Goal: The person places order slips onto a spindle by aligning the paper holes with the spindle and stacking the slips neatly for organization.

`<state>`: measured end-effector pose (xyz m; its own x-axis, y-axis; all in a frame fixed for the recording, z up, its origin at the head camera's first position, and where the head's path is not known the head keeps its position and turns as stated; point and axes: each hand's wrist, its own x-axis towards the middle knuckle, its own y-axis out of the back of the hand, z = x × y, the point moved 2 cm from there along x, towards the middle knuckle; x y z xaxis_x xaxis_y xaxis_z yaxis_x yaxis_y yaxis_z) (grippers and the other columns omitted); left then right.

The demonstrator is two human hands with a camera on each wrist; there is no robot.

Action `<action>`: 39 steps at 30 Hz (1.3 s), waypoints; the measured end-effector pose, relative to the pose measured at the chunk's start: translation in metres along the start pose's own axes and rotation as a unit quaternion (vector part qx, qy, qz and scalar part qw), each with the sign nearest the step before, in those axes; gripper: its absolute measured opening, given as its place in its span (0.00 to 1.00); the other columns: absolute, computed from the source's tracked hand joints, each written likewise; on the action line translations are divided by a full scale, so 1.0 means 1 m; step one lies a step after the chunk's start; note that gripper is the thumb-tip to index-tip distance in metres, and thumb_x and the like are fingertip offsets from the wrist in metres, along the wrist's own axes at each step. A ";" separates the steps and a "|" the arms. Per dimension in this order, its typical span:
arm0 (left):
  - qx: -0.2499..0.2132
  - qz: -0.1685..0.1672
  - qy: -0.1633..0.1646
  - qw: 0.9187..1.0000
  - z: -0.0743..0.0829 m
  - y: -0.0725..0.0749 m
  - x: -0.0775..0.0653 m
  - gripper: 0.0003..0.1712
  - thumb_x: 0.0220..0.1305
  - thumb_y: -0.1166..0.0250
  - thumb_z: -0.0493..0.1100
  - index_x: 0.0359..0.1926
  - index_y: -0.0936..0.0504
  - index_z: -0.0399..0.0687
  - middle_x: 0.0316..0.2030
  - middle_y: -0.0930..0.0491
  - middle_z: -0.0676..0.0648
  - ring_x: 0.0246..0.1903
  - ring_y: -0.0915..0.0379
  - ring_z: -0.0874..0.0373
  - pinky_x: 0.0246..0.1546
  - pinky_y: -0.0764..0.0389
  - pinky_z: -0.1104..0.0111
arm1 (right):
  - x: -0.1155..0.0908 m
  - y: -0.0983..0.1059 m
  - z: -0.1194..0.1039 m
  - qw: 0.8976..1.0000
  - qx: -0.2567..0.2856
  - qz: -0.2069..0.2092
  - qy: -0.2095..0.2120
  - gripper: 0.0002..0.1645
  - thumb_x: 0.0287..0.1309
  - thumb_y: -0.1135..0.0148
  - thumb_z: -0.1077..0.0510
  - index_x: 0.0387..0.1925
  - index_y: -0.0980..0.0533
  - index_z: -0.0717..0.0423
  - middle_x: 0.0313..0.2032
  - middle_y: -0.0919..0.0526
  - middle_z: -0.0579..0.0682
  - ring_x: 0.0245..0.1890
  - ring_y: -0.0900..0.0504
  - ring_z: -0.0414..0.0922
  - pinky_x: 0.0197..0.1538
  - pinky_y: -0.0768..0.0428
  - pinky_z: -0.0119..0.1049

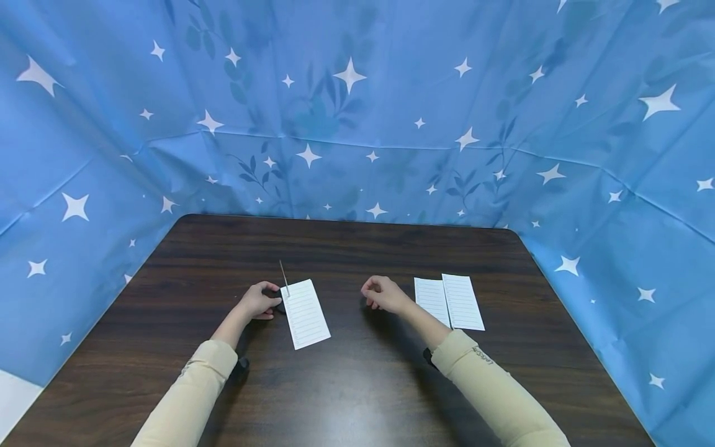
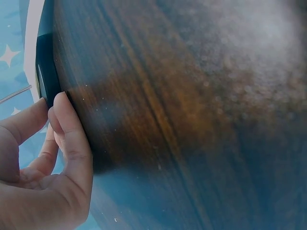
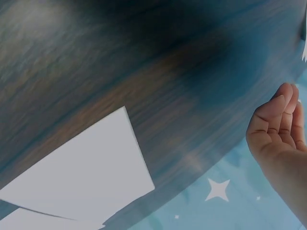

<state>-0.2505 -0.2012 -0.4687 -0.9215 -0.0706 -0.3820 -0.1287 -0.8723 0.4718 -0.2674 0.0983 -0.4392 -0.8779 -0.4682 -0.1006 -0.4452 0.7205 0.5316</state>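
Observation:
In the head view my left hand [image 1: 260, 301] pinches a small black base [image 1: 281, 307] with a thin metal rod [image 1: 283, 273] rising above it. The left wrist view shows the thumb and fingertips at the end of this dark base [image 2: 48, 72]. A white lined card [image 1: 306, 315] stands right beside the base, its top left corner overlapping the rod. My right hand [image 1: 386, 294] hovers over the middle of the table, fingers loosely curled and holding nothing. Past its wrist are two more white lined cards [image 1: 465, 302], side by side.
The dark wood-grain table [image 1: 346, 385] has rounded far corners. A blue curtain [image 1: 391, 112] with white stars hangs behind it and along its sides. The right forearm overlaps the lower edge of the card pair in the head view.

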 end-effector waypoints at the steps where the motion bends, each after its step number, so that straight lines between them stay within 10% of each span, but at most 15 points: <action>1: 0.001 0.000 0.000 1.000 0.000 0.000 0.000 0.20 0.64 0.43 0.34 0.56 0.33 0.34 0.30 0.33 0.43 0.23 0.32 0.59 0.23 0.18 0.72 | -0.001 0.002 0.001 1.000 -0.001 0.002 0.004 0.12 0.65 0.50 0.64 0.42 0.28 0.72 0.27 0.20 0.63 0.22 0.24 0.42 0.28 0.22 0.32; 13: 0.007 0.002 -0.003 1.000 0.002 0.000 -0.001 0.20 0.64 0.43 0.34 0.56 0.33 0.35 0.25 0.34 0.46 0.22 0.33 0.60 0.22 0.19 0.73 | -0.017 0.023 0.015 0.998 -0.052 0.013 0.037 0.11 0.65 0.48 0.64 0.42 0.27 0.70 0.29 0.20 0.58 0.31 0.20 0.54 0.36 0.18 0.36; 39: 0.005 0.005 -0.012 1.000 0.000 0.000 -0.003 0.20 0.64 0.42 0.34 0.55 0.33 0.34 0.24 0.34 0.46 0.21 0.33 0.60 0.22 0.18 0.72 | -0.047 0.061 0.040 0.983 -0.167 0.057 0.042 0.06 0.61 0.43 0.64 0.38 0.25 0.63 0.34 0.20 0.52 0.35 0.23 0.44 0.39 0.23 0.35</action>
<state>-0.2479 -0.2006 -0.4672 -0.9315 -0.0665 -0.3577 -0.1238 -0.8666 0.4835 -0.2608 0.1846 -0.4357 -0.8945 -0.4454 0.0378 -0.2499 0.5682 0.7840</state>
